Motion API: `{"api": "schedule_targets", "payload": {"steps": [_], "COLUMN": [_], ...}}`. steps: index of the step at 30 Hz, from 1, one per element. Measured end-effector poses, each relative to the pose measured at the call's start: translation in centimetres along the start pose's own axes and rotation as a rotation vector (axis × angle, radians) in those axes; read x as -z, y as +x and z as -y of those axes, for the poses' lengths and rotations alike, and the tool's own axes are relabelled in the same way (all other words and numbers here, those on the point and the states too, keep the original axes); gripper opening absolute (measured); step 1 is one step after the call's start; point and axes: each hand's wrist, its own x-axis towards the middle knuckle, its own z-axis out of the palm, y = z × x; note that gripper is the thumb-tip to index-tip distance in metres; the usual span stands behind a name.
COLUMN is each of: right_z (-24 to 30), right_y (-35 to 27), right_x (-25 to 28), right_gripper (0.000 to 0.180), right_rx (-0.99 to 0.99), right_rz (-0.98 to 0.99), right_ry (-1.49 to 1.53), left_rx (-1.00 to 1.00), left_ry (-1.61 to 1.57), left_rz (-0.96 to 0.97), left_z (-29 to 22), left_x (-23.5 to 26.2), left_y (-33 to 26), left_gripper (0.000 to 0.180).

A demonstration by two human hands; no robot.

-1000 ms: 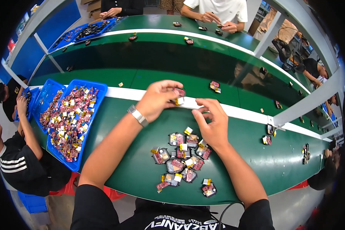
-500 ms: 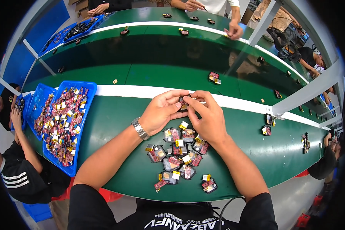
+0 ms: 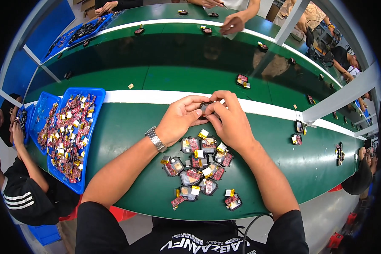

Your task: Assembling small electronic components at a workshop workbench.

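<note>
A small black plastic casing point(image 3: 205, 108) is held over the table's far white edge, largely covered by my fingers. My left hand point(image 3: 178, 120) is closed around it from the left, thumb on the near side. My right hand point(image 3: 230, 122) pinches at its right side with thumb and index finger; what lies under those fingertips is hidden. Just below my hands, several open black casings point(image 3: 190, 177) lie in a loose cluster, with red circuit boards and small white-and-yellow batteries. One more casing point(image 3: 233, 202) sits apart near the front edge.
A blue tray point(image 3: 88, 148) heaped with red boards and batteries stands at left, beside another blue tray point(image 3: 42, 114). A green conveyor belt point(image 3: 169, 82) runs beyond the white strip, carrying scattered casings point(image 3: 243, 80). A grey metal post point(image 3: 343, 98) rises at right. Co-workers sit around.
My right fingers have shifted on the casing, its red board now out of sight. Items on the belt have drifted right. The opposite co-worker's hand has moved left.
</note>
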Motion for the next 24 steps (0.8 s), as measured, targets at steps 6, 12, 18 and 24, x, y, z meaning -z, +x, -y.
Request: {"api": "schedule_targets", "payload": {"steps": [6, 12, 18, 24], "right_z": [-0.27, -0.09, -0.23, 0.04], "right_y": [0.00, -0.01, -0.24, -0.64], "right_x": [-0.21, -0.11, 0.20, -0.45], "right_gripper": [0.014, 0.006, 0.004, 0.008], "right_rx": [-0.025, -0.094, -0.084, -0.120], "right_rz": [-0.040, -0.047, 0.028, -0.011], "right_ry": [0.060, 0.165, 0.258, 0.271], "left_rx": [-0.014, -0.078, 0.004, -0.019], "left_ry": [0.033, 0.073, 0.025, 0.022], "left_rz": [0.014, 0.099, 0.050, 0.027], "left_z": [0.18, 0.25, -0.08, 0.06], "left_x": [0.26, 0.44, 0.31, 0.29], "left_y": [0.11, 0.08, 0.00, -0.08], "left_gripper": [0.038, 0.041, 0.036, 0.034]}}
